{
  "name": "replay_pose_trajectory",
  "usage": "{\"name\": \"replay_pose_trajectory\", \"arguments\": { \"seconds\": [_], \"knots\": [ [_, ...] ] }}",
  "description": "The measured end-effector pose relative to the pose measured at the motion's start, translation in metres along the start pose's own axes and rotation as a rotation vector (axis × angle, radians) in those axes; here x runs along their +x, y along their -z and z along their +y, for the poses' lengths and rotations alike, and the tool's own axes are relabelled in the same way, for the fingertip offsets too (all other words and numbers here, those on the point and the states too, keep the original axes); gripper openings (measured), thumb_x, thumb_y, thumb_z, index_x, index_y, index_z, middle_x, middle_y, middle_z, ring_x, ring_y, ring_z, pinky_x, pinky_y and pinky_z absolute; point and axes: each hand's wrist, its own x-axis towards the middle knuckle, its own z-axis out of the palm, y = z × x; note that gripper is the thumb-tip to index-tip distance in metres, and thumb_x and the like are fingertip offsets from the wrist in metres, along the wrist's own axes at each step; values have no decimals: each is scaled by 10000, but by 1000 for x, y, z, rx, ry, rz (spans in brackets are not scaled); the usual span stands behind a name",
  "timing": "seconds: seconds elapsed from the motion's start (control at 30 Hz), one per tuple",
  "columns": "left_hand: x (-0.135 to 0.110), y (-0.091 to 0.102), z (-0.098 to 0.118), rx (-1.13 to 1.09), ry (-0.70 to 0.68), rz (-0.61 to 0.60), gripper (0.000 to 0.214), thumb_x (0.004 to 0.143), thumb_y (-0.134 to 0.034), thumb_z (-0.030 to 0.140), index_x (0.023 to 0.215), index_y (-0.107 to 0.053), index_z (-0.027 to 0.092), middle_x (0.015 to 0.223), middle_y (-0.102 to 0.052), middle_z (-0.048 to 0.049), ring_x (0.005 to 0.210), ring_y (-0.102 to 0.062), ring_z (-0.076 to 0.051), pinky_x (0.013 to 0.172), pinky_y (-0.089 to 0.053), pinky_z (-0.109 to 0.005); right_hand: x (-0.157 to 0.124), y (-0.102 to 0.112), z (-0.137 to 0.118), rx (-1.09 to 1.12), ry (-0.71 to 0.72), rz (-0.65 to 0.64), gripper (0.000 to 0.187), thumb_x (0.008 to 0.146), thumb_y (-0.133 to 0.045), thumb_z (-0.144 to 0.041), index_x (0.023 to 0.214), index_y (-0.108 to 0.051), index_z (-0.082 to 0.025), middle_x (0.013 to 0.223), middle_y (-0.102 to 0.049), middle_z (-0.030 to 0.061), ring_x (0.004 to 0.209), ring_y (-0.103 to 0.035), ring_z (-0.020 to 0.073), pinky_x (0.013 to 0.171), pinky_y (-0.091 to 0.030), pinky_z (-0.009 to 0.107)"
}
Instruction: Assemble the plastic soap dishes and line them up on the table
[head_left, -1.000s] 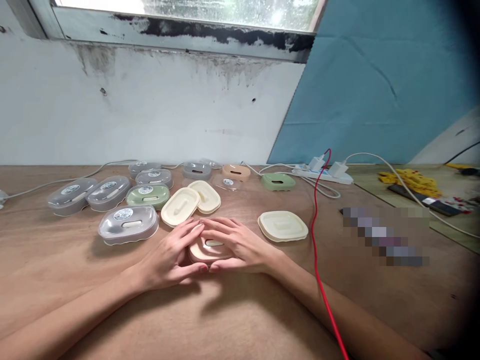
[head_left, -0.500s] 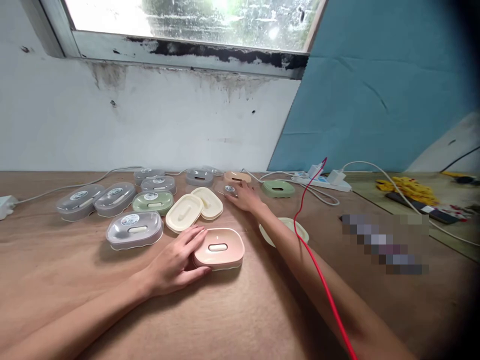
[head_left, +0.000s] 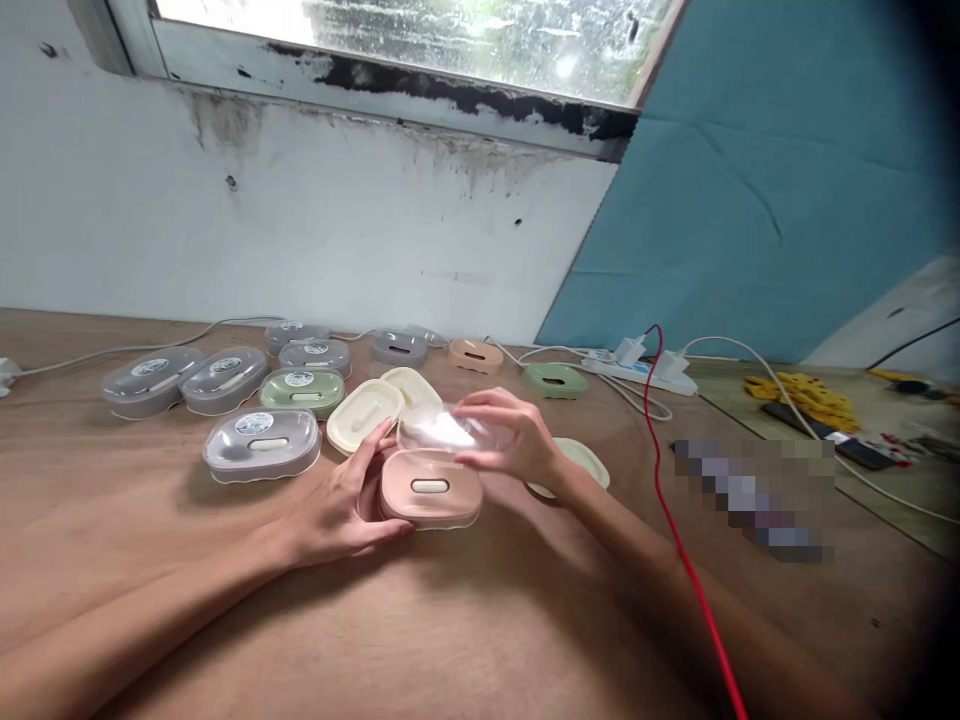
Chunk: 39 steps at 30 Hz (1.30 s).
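A pink soap box (head_left: 431,492) with a pale insert in its slot sits in front of me. My left hand (head_left: 341,505) wraps around its left end, thumb at the front edge and fingers at the back. Just above and behind the box, my right hand (head_left: 514,437) pinches a clear plastic cover (head_left: 442,432), which is tilted and catches glare. Two cream oval trays, one of them a cream tray (head_left: 365,415), overlap behind my left fingers. Partly hidden by my right wrist lies another cream piece (head_left: 581,465).
Covered boxes stand to the left, among them a grey-lilac box (head_left: 262,445) and a green box (head_left: 302,392). Farther back are an orange box (head_left: 475,356) and a green top (head_left: 555,379). A red cable (head_left: 675,500) crosses my right arm near a power strip (head_left: 645,372).
My right hand has come back from beside the orange box, bringing the clear cover over to the pink box. My left hand stays at the pink box, its index finger now more raised.
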Motion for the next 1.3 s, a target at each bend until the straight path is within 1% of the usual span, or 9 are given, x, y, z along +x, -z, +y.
{"name": "replay_pose_trajectory", "arguments": {
  "seconds": [0.07, 0.2, 0.27, 0.37, 0.6, 0.83, 1.07, 1.2, 1.3],
  "knots": [
    [1, 1, 1, -5, 10, 6, 1132, 863, -799, 433, 1670, -24, 260, 1542, -534, -192, 1417, -545, -391, 1166, -485, -616, -13, -4, -16, 105, 107, -51, 617, 707, -894, -603, 1204, -788, -254, 1108, -749, 112, 992, -713, 258, 859, -610, 399],
    [2, 4, 4, 6, -23, -3, 974, 870, -782, 422, 1628, -196, 245, 1520, -554, -170, 1373, -584, -373, 1143, -527, -541, -28, -17, -26, 149, 87, -78, 763, 630, -945, -576, 1299, -749, -268, 1179, -709, 127, 1037, -703, 273, 877, -612, 415],
    [2, 5, 5, 23, -31, -2, 910, 857, -796, 408, 1588, -281, 240, 1529, -545, -175, 1367, -592, -355, 1138, -530, -522, -29, -20, -23, 136, 54, -80, 730, 650, -937, -562, 1293, -752, -269, 1194, -711, 129, 1040, -712, 275, 882, -613, 415],
    [3, 7, 8, 9, -6, -11, 888, 848, -802, 386, 1570, -303, 251, 1498, -579, -160, 1326, -627, -325, 1098, -559, -500, -29, -20, -16, 149, 26, -118, 667, 702, -908, -554, 1279, -758, -254, 1200, -736, 134, 1014, -742, 267, 865, -624, 398],
    [3, 7, 9, -39, 14, 27, 767, 835, -816, 427, 1490, -452, 261, 1422, -651, -114, 1217, -696, -297, 1038, -603, -441, -37, -21, -21, 98, 57, -94, 726, 706, -907, -511, 1356, -707, -258, 1340, -700, 161, 1179, -711, 313, 961, -610, 455],
    [4, 10, 7, -34, -25, -10, 810, 869, -811, 427, 1567, -424, 290, 1520, -596, -115, 1341, -633, -311, 1108, -564, -490, -37, -25, -25, 72, 84, -138, 672, 838, -820, -422, 1467, -610, -315, 1387, -639, 138, 1239, -646, 293, 980, -595, 462],
    [1, 5, 4, 97, -57, 55, 747, 866, -819, 439, 1529, -521, 264, 1516, -577, -143, 1380, -590, -336, 1119, -555, -534, -39, -25, -23, 200, 37, -167, 745, 779, -886, -511, 1453, -626, -332, 1421, -600, 126, 1226, -667, 277, 979, -601, 399],
    [2, 7, 2, 103, -93, 79, 756, 853, -834, 443, 1523, -540, 253, 1462, -629, -129, 1298, -660, -312, 1081, -598, -486, -45, -26, -26, 180, 15, -207, 760, 843, -831, -523, 1524, -542, -349, 1502, -516, 135, 1329, -595, 296, 1060, -561, 436],
    [3, 8, -3, 125, -94, 96, 786, 785, -889, 473, 1476, -600, 233, 1417, -676, -125, 1262, -689, -316, 1082, -602, -487, -46, -25, -33, 65, -9, -289, 729, 923, -759, -494, 1576, -463, -365, 1552, -453, 152, 1404, -516, 332, 1116, -511, 518]
  ]
}}
